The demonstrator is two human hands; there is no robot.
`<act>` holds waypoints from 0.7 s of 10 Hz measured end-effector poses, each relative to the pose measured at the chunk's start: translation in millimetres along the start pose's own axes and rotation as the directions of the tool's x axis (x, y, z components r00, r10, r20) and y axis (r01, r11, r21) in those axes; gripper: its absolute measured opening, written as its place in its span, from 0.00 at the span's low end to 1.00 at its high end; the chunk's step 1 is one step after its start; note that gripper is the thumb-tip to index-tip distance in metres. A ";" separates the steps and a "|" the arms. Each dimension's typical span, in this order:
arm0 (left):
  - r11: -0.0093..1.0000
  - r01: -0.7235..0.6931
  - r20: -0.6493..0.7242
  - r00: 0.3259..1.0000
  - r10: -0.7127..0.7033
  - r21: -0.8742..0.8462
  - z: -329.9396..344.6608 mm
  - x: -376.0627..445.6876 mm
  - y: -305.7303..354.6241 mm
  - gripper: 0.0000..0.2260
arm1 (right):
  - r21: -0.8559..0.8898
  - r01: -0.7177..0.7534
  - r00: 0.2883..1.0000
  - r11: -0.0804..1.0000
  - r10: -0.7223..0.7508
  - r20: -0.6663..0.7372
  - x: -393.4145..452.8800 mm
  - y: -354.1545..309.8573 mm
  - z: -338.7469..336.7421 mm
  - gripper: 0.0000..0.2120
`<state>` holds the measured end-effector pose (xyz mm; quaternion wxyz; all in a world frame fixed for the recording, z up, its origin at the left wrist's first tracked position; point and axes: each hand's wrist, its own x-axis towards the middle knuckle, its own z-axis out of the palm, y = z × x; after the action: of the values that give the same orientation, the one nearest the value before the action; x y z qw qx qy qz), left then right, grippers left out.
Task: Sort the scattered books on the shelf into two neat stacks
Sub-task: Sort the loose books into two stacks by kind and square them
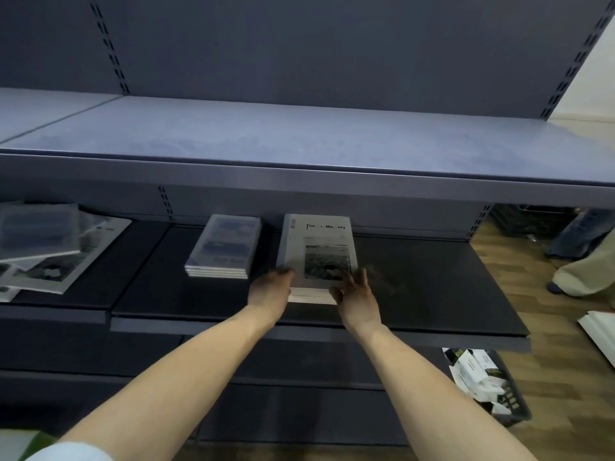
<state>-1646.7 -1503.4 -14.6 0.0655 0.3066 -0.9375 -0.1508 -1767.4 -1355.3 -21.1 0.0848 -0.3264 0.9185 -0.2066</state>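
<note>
A stack of grey books titled "Time & Memory" (pixel 317 247) lies on the dark middle shelf (pixel 432 294). My left hand (pixel 269 289) holds the stack's near left corner. My right hand (pixel 356 294) touches its near right corner, fingers spread over the cover. To the left sits a second neat stack of blue-covered books (pixel 223 247). Farther left, several books (pixel 56 247) lie scattered and overlapping on the neighbouring shelf section.
An upper grey shelf (pixel 299 138) overhangs the books. A dark basket (pixel 486 387) of small boxes stands on the wooden floor at lower right. A person's legs (pixel 579 254) show at the right edge.
</note>
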 end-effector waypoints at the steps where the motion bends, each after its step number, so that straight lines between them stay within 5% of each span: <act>1: 0.994 0.065 -0.083 0.994 -0.072 -0.085 -1.1 6.6 0.5 0.11 | -0.007 0.022 1.000 1.000 -0.022 0.006 3.0 -1.0 -5.3 0.25; 2: 0.984 0.050 -0.046 0.998 -0.043 0.174 -10.9 7.0 8.6 0.08 | -0.017 0.048 0.999 0.999 -0.047 0.020 9.7 1.1 -11.5 0.23; 4: 0.996 0.062 -0.011 0.998 -0.062 0.059 -8.2 2.3 9.7 0.10 | -0.048 -0.004 0.996 0.999 0.009 0.092 13.8 -2.0 -7.9 0.24; 7: 0.977 0.004 0.010 1.000 -0.006 0.212 -14.2 0.3 14.6 0.21 | -0.247 -0.010 1.000 0.969 0.009 -0.007 -16.9 -7.0 -0.3 0.36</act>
<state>-1652.0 -1495.8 3.6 0.0270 0.3133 -0.9478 -0.0518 -1750.5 -1349.4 -17.4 0.0416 -0.3294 0.9388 -0.0912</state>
